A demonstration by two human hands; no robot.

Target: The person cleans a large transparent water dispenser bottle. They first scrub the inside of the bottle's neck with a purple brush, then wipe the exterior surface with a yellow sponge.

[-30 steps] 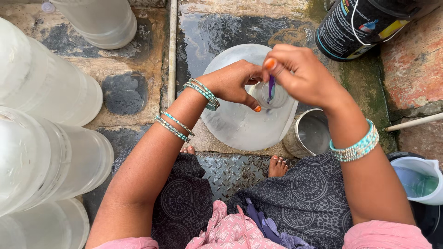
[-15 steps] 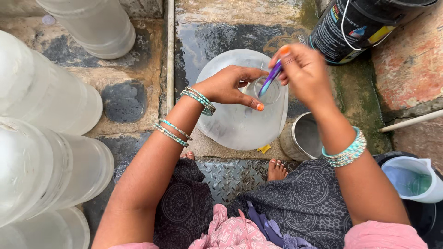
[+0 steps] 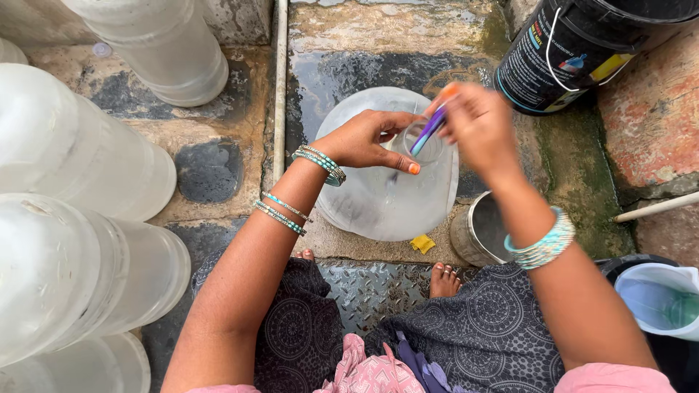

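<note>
A large clear plastic water jug stands upright on the wet stone floor in front of me. My left hand grips the jug's neck at its mouth. My right hand holds a thin purple brush handle that runs slantwise down into the jug's opening. Both wrists carry teal and silver bangles. The brush's lower end is seen only dimly through the plastic.
Several big clear jugs lie and stand along the left. A black bucket sits at the upper right, a steel pot by my right foot, a white jug of water at the right edge. A pipe runs along the floor.
My right hand has lifted and swung right, tilting the purple handle in the jug's mouth. The left hand stays on the neck. A yellow scrap shows by the jug's base.
</note>
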